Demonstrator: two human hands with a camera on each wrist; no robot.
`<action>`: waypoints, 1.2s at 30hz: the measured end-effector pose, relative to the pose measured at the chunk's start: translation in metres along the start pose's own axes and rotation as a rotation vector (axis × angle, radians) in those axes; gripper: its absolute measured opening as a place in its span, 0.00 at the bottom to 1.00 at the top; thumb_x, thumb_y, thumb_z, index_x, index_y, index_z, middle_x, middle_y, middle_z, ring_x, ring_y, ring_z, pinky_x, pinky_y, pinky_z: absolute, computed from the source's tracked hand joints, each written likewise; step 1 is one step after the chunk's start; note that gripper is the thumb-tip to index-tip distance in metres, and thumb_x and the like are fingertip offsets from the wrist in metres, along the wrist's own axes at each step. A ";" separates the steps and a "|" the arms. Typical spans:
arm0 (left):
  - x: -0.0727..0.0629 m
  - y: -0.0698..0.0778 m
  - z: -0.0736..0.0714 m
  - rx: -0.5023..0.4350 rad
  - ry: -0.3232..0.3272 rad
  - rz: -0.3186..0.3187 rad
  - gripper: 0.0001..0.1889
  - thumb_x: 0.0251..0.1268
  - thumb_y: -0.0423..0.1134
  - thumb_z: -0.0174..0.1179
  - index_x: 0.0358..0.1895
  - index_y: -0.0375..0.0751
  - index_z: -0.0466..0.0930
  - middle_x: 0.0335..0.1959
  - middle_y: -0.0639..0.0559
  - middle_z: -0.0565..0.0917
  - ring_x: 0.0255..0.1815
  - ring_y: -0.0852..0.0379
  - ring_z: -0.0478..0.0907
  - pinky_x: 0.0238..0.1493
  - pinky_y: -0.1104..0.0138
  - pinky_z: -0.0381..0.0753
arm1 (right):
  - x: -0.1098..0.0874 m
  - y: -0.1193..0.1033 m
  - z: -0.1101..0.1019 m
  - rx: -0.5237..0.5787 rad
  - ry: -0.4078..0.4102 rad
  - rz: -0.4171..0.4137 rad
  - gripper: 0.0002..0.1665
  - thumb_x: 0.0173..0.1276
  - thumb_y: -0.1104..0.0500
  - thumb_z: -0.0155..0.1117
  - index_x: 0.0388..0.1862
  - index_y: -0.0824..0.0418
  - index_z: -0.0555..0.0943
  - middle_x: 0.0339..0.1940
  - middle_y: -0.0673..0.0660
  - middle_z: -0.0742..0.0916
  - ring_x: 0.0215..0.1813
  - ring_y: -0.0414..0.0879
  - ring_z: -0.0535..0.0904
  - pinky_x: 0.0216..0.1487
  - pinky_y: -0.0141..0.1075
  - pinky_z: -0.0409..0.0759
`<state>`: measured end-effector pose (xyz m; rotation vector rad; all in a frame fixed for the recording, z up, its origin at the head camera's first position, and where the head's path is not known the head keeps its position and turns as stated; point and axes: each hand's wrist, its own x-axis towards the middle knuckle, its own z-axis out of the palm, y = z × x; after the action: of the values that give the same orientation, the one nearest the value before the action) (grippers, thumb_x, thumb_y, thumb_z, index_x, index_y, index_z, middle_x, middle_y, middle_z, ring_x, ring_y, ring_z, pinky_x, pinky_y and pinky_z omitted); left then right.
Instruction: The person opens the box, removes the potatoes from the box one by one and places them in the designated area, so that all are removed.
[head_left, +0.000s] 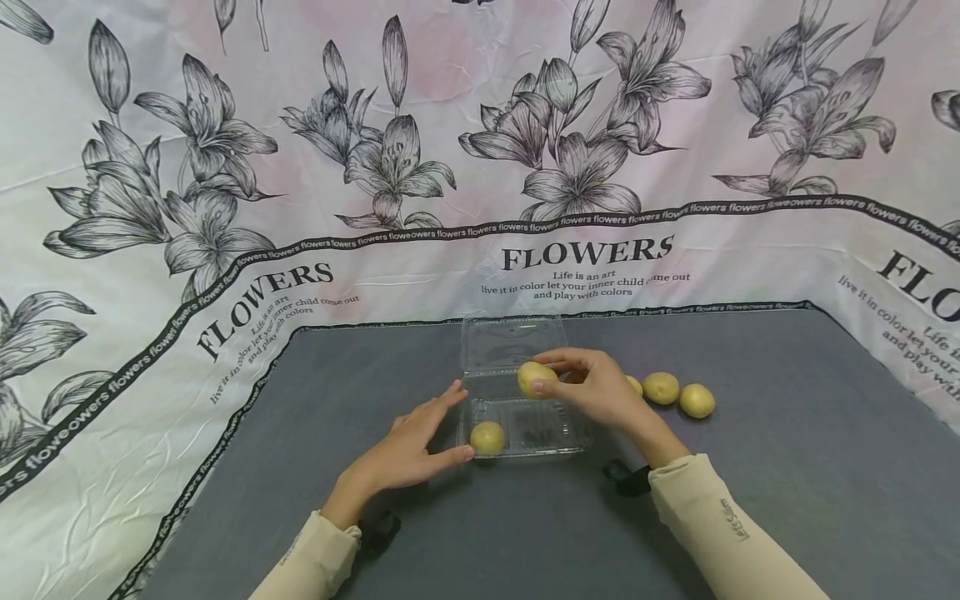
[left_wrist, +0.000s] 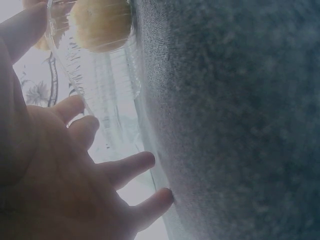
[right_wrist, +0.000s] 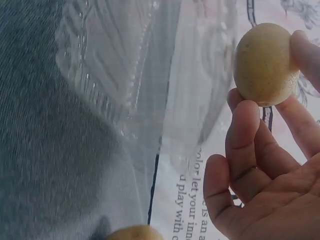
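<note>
In the head view my right hand (head_left: 592,383) pinches a small yellow potato (head_left: 537,379) between thumb and fingers, above a clear plastic clamshell box (head_left: 525,412). The right wrist view shows the held potato (right_wrist: 266,65) apart from the box wall (right_wrist: 100,95). Another potato (head_left: 487,437) lies in the box's near left corner. At the box's left side is my left hand (head_left: 412,442), its fingers spread and fairly straight, its thumb by the near left corner. The left wrist view shows these fingers (left_wrist: 127,167) alongside the clear wall, with nothing gripped.
Right of the box, two potatoes (head_left: 662,388) (head_left: 697,401) lie on the grey tabletop (head_left: 787,483), and a third (head_left: 635,385) is partly hidden behind my right hand. The box's lid (head_left: 510,342) stands raised at the back. A flower-printed cloth (head_left: 420,275) hangs behind the table.
</note>
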<state>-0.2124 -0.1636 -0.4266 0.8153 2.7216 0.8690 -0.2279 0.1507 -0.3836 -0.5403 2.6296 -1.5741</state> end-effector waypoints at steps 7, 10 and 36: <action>-0.001 -0.001 0.001 0.001 0.009 -0.003 0.46 0.69 0.66 0.58 0.84 0.59 0.48 0.86 0.58 0.45 0.84 0.42 0.51 0.72 0.30 0.51 | -0.007 0.007 -0.011 0.004 0.024 0.023 0.28 0.67 0.49 0.74 0.64 0.55 0.83 0.55 0.62 0.88 0.44 0.56 0.86 0.44 0.41 0.82; -0.002 -0.002 0.001 -0.001 0.011 -0.002 0.46 0.69 0.66 0.59 0.84 0.58 0.48 0.86 0.57 0.45 0.84 0.41 0.51 0.72 0.30 0.51 | -0.009 0.010 -0.014 -0.004 0.038 0.024 0.28 0.67 0.49 0.74 0.64 0.55 0.83 0.54 0.62 0.88 0.42 0.50 0.86 0.43 0.39 0.82; -0.002 0.001 0.001 0.012 0.013 0.009 0.45 0.70 0.65 0.58 0.84 0.56 0.48 0.86 0.55 0.46 0.84 0.41 0.52 0.71 0.30 0.52 | -0.032 0.035 -0.047 -0.105 0.123 0.061 0.25 0.66 0.48 0.75 0.60 0.55 0.85 0.48 0.61 0.90 0.37 0.44 0.86 0.39 0.32 0.79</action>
<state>-0.2106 -0.1636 -0.4265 0.8275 2.7387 0.8637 -0.2173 0.2159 -0.3957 -0.3749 2.8026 -1.5047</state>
